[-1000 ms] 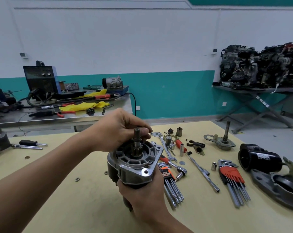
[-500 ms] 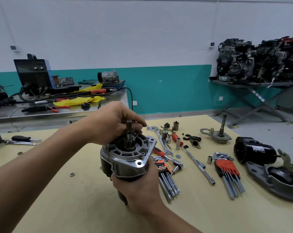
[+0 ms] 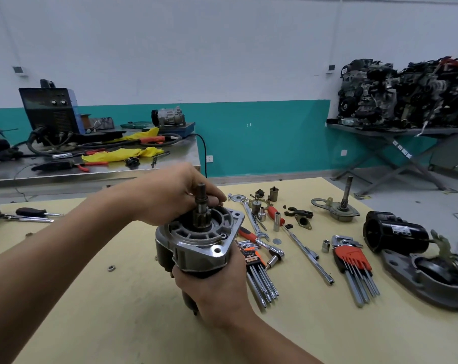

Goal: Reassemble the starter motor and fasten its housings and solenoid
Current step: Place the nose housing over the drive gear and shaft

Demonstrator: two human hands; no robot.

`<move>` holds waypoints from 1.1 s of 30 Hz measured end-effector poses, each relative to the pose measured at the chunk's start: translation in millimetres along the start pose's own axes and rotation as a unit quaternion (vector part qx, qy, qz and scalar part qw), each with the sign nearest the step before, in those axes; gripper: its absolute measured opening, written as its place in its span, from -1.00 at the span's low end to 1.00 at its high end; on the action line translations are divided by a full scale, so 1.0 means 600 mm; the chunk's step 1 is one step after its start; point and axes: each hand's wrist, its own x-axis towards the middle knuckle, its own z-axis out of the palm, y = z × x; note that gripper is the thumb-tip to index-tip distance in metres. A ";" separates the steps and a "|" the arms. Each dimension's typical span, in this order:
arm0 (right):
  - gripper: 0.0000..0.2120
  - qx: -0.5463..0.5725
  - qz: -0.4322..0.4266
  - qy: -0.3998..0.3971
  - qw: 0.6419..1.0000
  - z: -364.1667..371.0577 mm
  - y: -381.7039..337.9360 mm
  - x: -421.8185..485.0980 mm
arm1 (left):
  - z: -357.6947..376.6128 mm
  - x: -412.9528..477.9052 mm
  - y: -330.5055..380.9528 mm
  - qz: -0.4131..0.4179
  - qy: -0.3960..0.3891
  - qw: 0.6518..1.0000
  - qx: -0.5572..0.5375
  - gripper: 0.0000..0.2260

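I hold the starter motor point(image 3: 196, 245) upright above the yellow table point(image 3: 91, 298). Its silver front housing faces up and a dark splined shaft point(image 3: 201, 203) sticks out of the middle. My right hand point(image 3: 217, 287) grips the black body from below. My left hand point(image 3: 170, 195) reaches over the top, its fingers curled round the shaft behind the housing rim. A black solenoid point(image 3: 393, 232) lies on the table at the right, beside a grey nose housing point(image 3: 427, 279).
Hex key sets point(image 3: 353, 269), a ratchet point(image 3: 264, 243), an extension bar point(image 3: 309, 253), sockets, spanners and a bracket with a shaft point(image 3: 338, 208) lie right of the motor. A nut point(image 3: 111, 268) sits at its left. A steel bench point(image 3: 91, 169) with a welder stands behind.
The motor and both hands sit a little higher and more to the right in the view; the hold of both hands is unchanged.
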 end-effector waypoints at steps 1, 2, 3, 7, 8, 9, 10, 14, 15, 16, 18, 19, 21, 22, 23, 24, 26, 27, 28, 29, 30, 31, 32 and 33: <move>-0.35 -0.003 -0.008 -0.001 1.000 -0.001 -0.002 -0.001 | 0.000 -0.001 0.000 0.000 -0.010 1.000 -0.003 -0.80; -0.34 -0.008 -0.015 -0.001 1.000 -0.002 -0.004 -0.002 | 0.000 -0.002 0.000 -0.002 -0.025 1.000 -0.016 -0.80; -0.34 -0.011 -0.019 -0.002 1.000 -0.003 -0.006 -0.002 | 0.000 -0.005 -0.001 -0.005 -0.043 0.998 -0.037 -0.78; -0.41 -0.003 -0.006 -0.009 1.000 0.000 -0.009 0.001 | 0.011 -0.015 -0.016 -0.018 -0.050 0.983 -0.178 -0.72; -0.41 -0.004 -0.006 -0.010 1.000 0.000 -0.009 0.002 | 0.014 -0.016 -0.021 -0.026 -0.035 0.977 -0.210 -0.72; -0.41 -0.006 -0.005 -0.012 1.000 0.000 -0.010 0.003 | 0.017 -0.016 -0.025 -0.033 -0.023 0.973 -0.229 -0.75; -0.40 -0.009 -0.006 -0.015 1.000 -0.001 -0.011 0.004 | 0.017 -0.015 -0.028 -0.042 -0.017 0.971 -0.235 -0.78; -0.37 -0.027 -0.007 -0.017 0.999 0.000 -0.014 0.005 | 0.009 -0.010 -0.028 -0.080 -0.043 0.970 -0.223 -0.78; -0.38 -0.029 -0.005 -0.015 0.999 0.000 -0.013 0.005 | 0.007 -0.008 -0.027 -0.085 -0.049 0.970 -0.222 -0.77; -0.39 -0.030 -0.003 -0.014 0.999 0.000 -0.013 0.004 | 0.006 -0.006 -0.027 -0.087 -0.052 0.971 -0.218 -0.77; -0.39 -0.027 0.000 -0.014 1.000 -0.001 -0.013 0.004 | 0.005 -0.002 -0.024 -0.089 -0.049 0.973 -0.208 -0.77; -0.37 -0.026 0.001 -0.015 1.000 -0.001 -0.012 0.004 | 0.005 0.000 -0.023 -0.091 -0.049 0.974 -0.201 -0.77; -0.35 -0.029 -0.002 -0.020 0.999 -0.003 -0.011 0.004 | 0.004 0.003 -0.021 -0.094 -0.053 0.976 -0.191 -0.77; -0.35 -0.030 -0.004 -0.021 0.999 -0.004 -0.011 0.004 | 0.004 0.004 -0.021 -0.095 -0.058 0.976 -0.187 -0.77; -0.36 -0.029 -0.007 -0.022 0.999 -0.005 -0.010 0.004 | 0.003 0.005 -0.021 -0.096 -0.063 0.976 -0.187 -0.77; -0.36 -0.029 -0.008 -0.022 0.999 -0.005 -0.011 0.003 | 0.003 0.005 -0.022 -0.094 -0.068 0.975 -0.190 -0.77; -0.37 -0.029 -0.007 -0.022 0.999 -0.006 -0.013 0.004 | 0.003 0.003 -0.024 -0.084 -0.071 0.973 -0.204 -0.77; -0.38 -0.030 -0.006 -0.022 0.999 -0.007 -0.013 0.005 | 0.003 0.002 -0.025 -0.077 -0.067 0.973 -0.209 -0.76; -0.39 -0.029 -0.006 -0.022 0.999 -0.007 -0.013 0.005 | 0.004 0.001 -0.026 -0.070 -0.060 0.972 -0.216 -0.73; -0.40 -0.028 -0.005 -0.021 0.999 -0.007 -0.013 0.005 | 0.005 0.000 -0.028 -0.066 -0.054 0.970 -0.226 -0.69; -0.41 -0.028 -0.003 -0.020 0.999 -0.007 -0.014 0.004 | 0.007 -0.001 -0.029 -0.065 -0.048 0.968 -0.237 -0.66; -0.40 -0.030 0.001 -0.020 0.999 -0.008 -0.014 0.005 | 0.008 -0.003 -0.031 -0.065 -0.038 0.967 -0.242 -0.63; -0.39 -0.031 0.004 -0.021 0.999 -0.009 -0.012 0.004 | 0.009 -0.008 -0.033 -0.065 -0.019 0.968 -0.240 -0.63; -0.39 -0.030 0.006 -0.021 0.999 -0.009 -0.010 0.005 | 0.010 -0.014 -0.036 -0.065 0.009 0.970 -0.236 -0.65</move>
